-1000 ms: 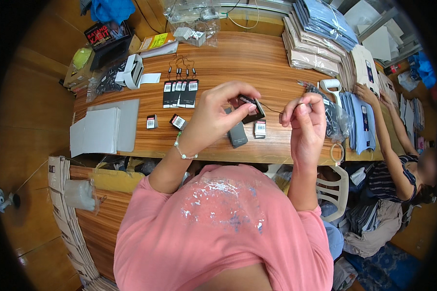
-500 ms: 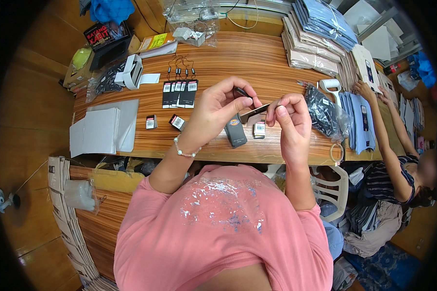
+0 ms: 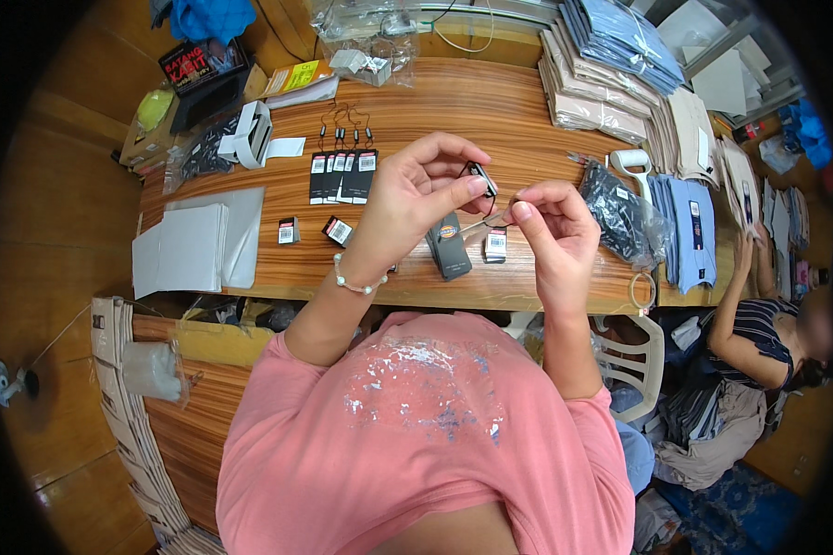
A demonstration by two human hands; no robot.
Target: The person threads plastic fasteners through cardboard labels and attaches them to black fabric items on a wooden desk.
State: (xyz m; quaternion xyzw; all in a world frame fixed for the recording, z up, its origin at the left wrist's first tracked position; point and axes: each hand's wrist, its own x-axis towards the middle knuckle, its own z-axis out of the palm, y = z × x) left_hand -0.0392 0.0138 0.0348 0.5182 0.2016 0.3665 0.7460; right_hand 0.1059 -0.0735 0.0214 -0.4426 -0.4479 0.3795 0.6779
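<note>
Above the table, my left hand is closed, pinching the small black plastic fastener of a looped tag string. The string's thin black cord runs across to my right hand. Thumb and forefinger of that hand are pressed together on a hang tag, seen nearly edge-on and partly hidden. Below the hands lies a stack of black hang tags. Beside it sits a small pile of white barcode tags. Several strung black tags lie in a fanned row farther left.
Two small barcode-tag piles lie left of my left wrist. White sheets cover the table's left end. A bag of black strings, a white tape dispenser and folded garments are at right. A co-worker handles garments there.
The tag between my hands has turned edge-on and lower, and the fastener and cord now show. My left hand has risen slightly. The co-worker's arms have drawn back from the nearer garment stack.
</note>
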